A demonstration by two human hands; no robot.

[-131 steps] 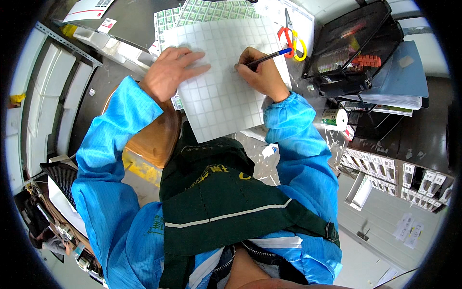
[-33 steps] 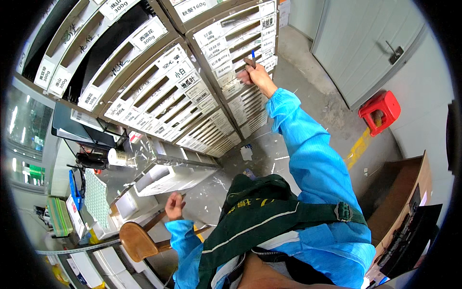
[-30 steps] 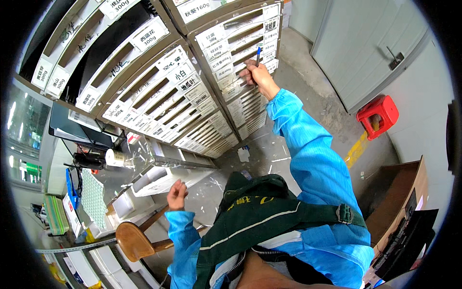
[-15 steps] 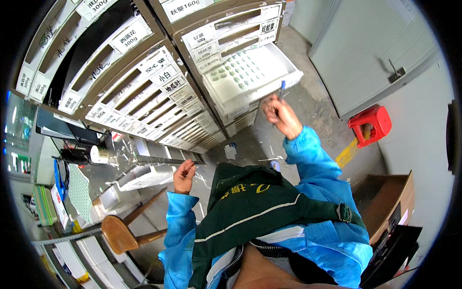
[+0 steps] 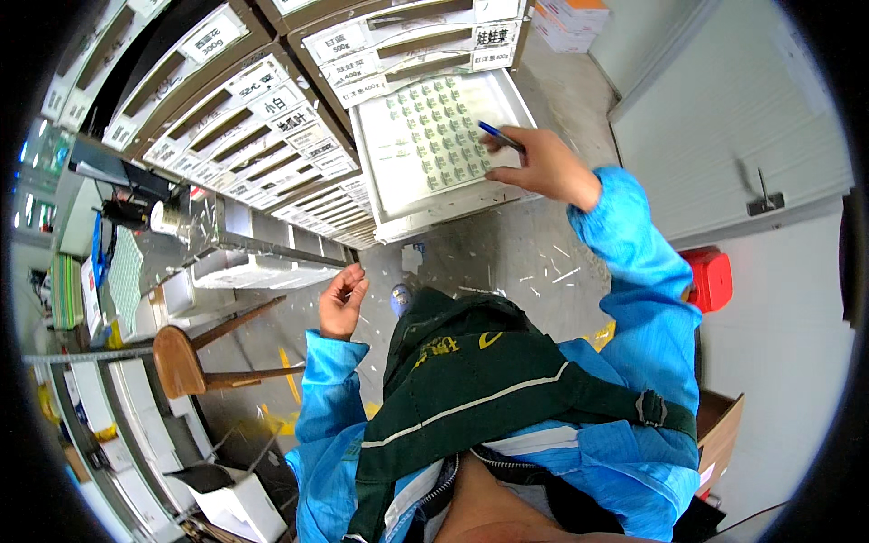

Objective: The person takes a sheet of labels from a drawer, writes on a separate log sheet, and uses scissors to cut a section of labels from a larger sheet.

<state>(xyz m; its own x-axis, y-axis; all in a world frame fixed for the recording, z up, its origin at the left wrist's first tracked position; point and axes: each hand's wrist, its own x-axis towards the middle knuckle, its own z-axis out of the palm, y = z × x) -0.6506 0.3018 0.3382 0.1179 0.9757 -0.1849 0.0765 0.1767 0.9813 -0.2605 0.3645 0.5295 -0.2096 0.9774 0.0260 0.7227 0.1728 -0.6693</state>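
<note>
My right hand [image 5: 550, 168] is closed on a dark blue pen [image 5: 501, 137], held over the right side of a pulled-out white drawer [image 5: 445, 206]. In the drawer lie pale sheets of small green labels [image 5: 441, 134], set out in rows. The hand's fingertips hang above the drawer's right part; whether they touch the labels I cannot tell. My left hand [image 5: 342, 303] is in front of the cabinet at the left, its fingers curled together. Anything between those fingertips is too small to make out.
A cabinet of labelled drawers [image 5: 262, 113] fills the upper left. By it stand a grey worktable [image 5: 213, 237] and a brown wooden stool [image 5: 181, 362]. A red plastic stool [image 5: 711, 279] is at the right near a pale door [image 5: 724, 136]. Paper scraps litter the floor [image 5: 507, 262].
I have moved nearer the open drawer, which now sits below my right hand. The pen, upright before, now slants over the labels. My left hand stays curled.
</note>
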